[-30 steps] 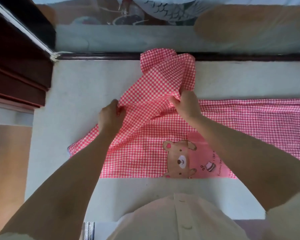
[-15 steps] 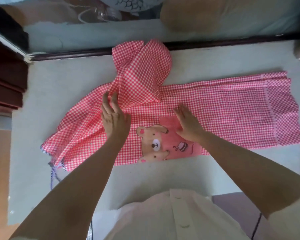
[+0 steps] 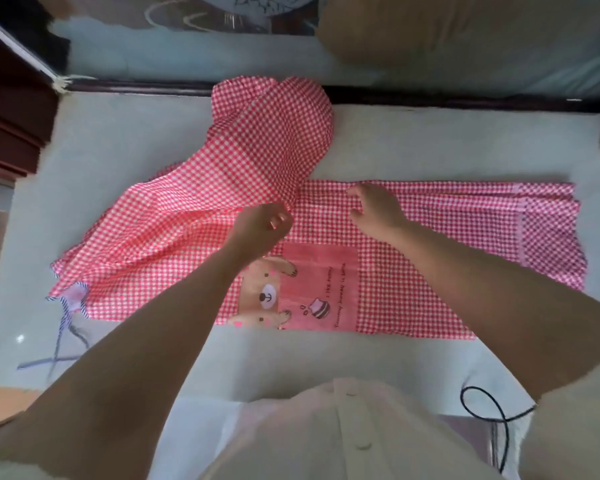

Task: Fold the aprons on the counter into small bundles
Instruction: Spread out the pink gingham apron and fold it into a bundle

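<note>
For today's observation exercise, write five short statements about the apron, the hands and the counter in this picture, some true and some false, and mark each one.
1. The apron is red-and-white checked. True.
2. The apron is already a small bundle. False: it lies spread wide across the counter, with only its upper part bunched up.
3. A bear is printed at the pocket. True.
4. Both hands rest on bare counter, away from the cloth. False: the left hand and the right hand are both over the middle of the apron.
5. A striped tie trails from the apron's left corner onto the counter. True.
</note>
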`<state>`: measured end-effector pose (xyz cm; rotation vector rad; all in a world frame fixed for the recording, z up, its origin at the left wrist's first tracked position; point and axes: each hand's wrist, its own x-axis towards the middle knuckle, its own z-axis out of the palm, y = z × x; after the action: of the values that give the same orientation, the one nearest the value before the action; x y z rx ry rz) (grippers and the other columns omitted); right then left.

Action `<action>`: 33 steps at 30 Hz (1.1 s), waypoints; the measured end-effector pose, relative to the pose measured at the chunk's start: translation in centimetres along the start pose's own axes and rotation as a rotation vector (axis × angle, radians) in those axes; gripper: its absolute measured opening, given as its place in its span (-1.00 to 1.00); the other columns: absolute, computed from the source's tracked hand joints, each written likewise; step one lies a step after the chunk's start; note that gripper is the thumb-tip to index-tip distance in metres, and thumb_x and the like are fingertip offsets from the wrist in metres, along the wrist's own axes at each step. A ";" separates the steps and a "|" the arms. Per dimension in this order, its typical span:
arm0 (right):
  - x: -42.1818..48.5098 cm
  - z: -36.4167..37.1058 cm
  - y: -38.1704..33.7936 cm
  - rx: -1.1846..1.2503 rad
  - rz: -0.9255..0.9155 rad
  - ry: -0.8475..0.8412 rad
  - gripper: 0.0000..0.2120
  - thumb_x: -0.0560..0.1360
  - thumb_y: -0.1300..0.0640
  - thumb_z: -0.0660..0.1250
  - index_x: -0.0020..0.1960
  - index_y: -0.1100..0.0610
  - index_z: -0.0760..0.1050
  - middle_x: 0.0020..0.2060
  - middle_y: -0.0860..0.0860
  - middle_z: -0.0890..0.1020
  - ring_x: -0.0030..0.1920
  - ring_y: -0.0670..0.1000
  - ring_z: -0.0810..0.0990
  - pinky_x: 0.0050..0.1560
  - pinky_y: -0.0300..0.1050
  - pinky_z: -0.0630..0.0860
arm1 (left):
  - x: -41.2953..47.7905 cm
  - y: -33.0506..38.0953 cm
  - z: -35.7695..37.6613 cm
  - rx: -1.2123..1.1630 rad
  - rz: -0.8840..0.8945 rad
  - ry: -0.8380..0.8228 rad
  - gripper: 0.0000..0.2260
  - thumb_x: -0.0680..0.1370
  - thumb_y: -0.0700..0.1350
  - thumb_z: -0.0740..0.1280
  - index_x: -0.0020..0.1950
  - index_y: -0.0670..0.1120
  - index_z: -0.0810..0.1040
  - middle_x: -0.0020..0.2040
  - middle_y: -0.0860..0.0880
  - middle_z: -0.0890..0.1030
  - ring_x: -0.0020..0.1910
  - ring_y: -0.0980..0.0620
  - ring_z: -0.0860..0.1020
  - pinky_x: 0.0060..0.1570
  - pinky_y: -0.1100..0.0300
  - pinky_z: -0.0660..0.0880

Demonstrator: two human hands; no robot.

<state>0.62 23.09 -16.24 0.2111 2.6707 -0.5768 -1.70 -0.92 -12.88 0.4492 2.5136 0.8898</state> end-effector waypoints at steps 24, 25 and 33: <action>3.7 -2.8 4.0 0.025 -0.121 -0.158 -0.82 0.50 0.05 0.37 -0.16 0.16 0.49 -0.26 0.04 0.57 -0.28 0.02 0.51 -0.10 -0.02 0.46 | 8.3 -1.2 -0.4 0.477 0.141 -0.160 -0.91 0.44 -0.11 0.41 -0.10 -0.09 0.57 -0.11 -0.08 0.61 0.04 -0.16 0.51 0.17 0.01 0.36; 3.5 -2.8 4.1 0.089 -0.130 -0.098 -0.83 0.52 0.07 0.36 -0.05 0.19 0.53 -0.19 0.06 0.62 -0.26 0.03 0.55 -0.12 0.00 0.52 | 8.1 -1.3 -0.6 0.471 0.141 -0.138 -0.91 0.45 -0.12 0.40 -0.08 -0.11 0.56 -0.14 -0.10 0.61 -0.02 -0.16 0.54 0.14 0.02 0.38; 4.4 -1.5 5.0 -0.042 -0.053 0.046 -0.73 0.62 0.06 0.26 0.19 0.23 0.50 -0.05 0.12 0.65 -0.10 0.11 0.62 -0.02 0.00 0.56 | 9.3 -1.6 0.2 0.583 0.024 -0.044 -0.79 0.59 -0.06 0.26 0.08 -0.14 0.62 -0.01 -0.13 0.64 0.01 -0.18 0.57 0.08 -0.02 0.45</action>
<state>-2.77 28.51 -18.64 0.1438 2.7372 -0.5377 -9.78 2.00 -16.71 0.6656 2.7017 0.1294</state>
